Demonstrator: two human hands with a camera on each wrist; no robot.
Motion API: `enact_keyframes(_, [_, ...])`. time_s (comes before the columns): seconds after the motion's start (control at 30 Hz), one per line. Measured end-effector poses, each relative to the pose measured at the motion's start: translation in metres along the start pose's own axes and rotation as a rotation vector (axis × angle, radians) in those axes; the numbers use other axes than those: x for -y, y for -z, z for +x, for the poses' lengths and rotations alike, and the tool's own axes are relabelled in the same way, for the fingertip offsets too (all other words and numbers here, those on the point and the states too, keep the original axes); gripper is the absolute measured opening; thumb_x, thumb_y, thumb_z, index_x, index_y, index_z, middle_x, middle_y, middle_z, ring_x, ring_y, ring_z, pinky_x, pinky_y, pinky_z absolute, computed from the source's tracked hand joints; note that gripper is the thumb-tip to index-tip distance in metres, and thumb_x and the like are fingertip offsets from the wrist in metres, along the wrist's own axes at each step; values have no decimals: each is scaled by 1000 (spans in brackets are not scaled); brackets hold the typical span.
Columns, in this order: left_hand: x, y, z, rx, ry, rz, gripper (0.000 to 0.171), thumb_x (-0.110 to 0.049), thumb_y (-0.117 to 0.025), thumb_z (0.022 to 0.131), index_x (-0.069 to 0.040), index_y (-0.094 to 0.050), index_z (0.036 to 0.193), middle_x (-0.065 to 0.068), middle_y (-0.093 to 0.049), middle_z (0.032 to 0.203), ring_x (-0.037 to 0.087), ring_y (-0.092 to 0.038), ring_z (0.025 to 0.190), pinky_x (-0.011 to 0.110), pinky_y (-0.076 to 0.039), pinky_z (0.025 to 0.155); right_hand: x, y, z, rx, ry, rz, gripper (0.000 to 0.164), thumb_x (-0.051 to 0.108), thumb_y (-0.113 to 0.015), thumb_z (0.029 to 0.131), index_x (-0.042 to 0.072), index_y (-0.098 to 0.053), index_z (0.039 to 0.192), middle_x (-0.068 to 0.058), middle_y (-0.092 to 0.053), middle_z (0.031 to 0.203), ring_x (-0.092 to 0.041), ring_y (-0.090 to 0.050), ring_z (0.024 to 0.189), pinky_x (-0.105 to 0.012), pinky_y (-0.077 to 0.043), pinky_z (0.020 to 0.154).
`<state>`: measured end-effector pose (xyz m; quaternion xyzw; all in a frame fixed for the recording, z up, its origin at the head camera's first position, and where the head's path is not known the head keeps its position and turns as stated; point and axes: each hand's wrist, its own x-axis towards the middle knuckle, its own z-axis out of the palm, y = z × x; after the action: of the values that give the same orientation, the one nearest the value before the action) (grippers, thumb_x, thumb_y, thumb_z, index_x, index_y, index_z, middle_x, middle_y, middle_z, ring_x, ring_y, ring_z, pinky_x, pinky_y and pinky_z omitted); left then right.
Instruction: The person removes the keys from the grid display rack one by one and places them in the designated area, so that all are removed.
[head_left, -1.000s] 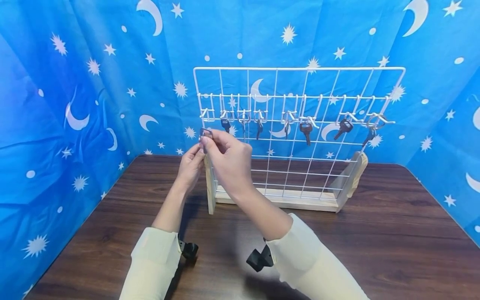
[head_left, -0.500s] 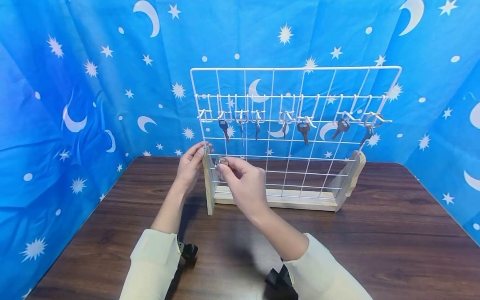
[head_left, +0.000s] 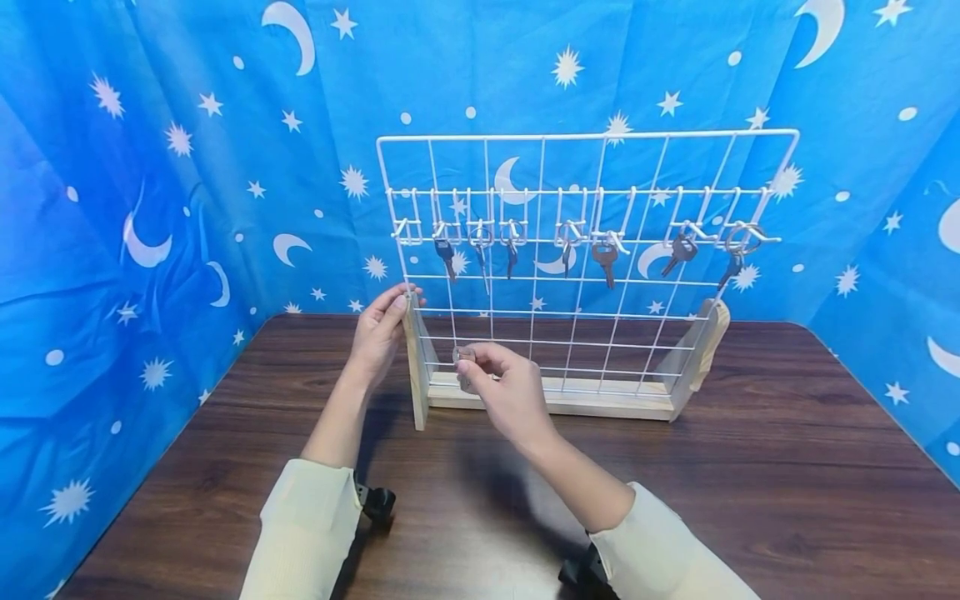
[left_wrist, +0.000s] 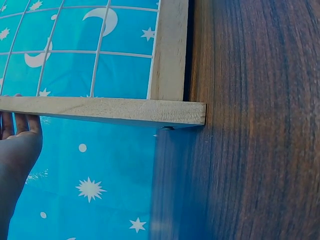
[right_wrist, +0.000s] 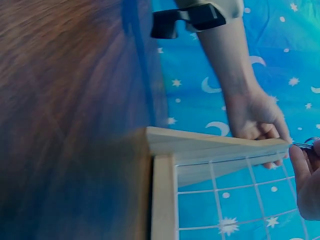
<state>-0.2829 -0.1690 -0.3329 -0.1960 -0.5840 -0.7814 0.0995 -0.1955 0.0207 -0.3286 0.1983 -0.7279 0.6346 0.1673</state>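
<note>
In the head view my left hand point(head_left: 377, 333) grips the top of the rack's left wooden side panel point(head_left: 417, 367), with its thumb on the near side. The left wrist view shows its fingers at the wooden panel point(left_wrist: 105, 109). My right hand point(head_left: 513, 392) pinches a small key with a ring point(head_left: 465, 358) between thumb and fingertips, in front of the lower left of the white wire grid point(head_left: 573, 313). Fingers and blur partly hide this key. Above, several keys, among them a dark key point(head_left: 605, 260), hang by rings from white hooks point(head_left: 405, 232).
The rack's wooden base bar point(head_left: 555, 403) stands on a dark wood-grain table point(head_left: 787, 467). A blue curtain point(head_left: 330, 125) with moons and stars surrounds the back and sides. The right wooden side panel point(head_left: 701, 358) closes the rack's other end.
My right hand has moved down and to the right with the key, away from the left hand. The left hand has stayed at the panel's top.
</note>
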Motion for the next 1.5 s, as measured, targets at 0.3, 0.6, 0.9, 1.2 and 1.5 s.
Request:
enact_keyframes(0.3, [0, 0, 1, 9, 0, 3, 38, -12, -44, 99, 12, -42, 128, -3, -61, 108, 13, -56, 104, 24, -45, 90, -24, -3, -6, 63, -235, 75, 9, 1, -67, 82, -6, -66, 88, -11, -64, 75, -14, -62, 67, -30, -56, 61])
enact_keyframes(0.6, [0, 0, 1, -7, -6, 6, 37, -13, -45, 99, 11, -42, 127, -4, -61, 108, 15, -56, 105, 28, -44, 93, -38, -8, -15, 116, -387, 154, 17, -4, -65, 81, -14, -60, 95, -13, -64, 71, -15, -62, 56, -34, -56, 59])
enact_keyframes(0.9, [1, -1, 0, -22, -11, -20, 31, -10, -46, 97, 7, -47, 124, -1, -63, 107, 16, -56, 106, 32, -39, 99, -52, -13, -21, 199, -484, 147, 17, -4, -64, 82, -13, -59, 96, -17, -66, 76, -14, -61, 53, -32, -56, 56])
enact_keyframes(1.2, [2, -1, 1, -21, -9, -37, 31, -10, -46, 97, 7, -48, 123, -2, -63, 106, 15, -57, 103, 30, -42, 96, -63, -20, -25, 306, -572, 133, 15, -6, -61, 84, -14, -59, 95, -14, -65, 73, -13, -60, 54, -30, -56, 55])
enact_keyframes(1.5, [0, -2, 0, -24, -4, -26, 28, -11, -47, 97, 2, -51, 121, 0, -62, 109, 15, -56, 104, 31, -41, 97, -68, -24, -28, 384, -633, 116, 13, -8, -57, 85, -14, -58, 96, -16, -65, 72, -14, -61, 55, -30, -56, 57])
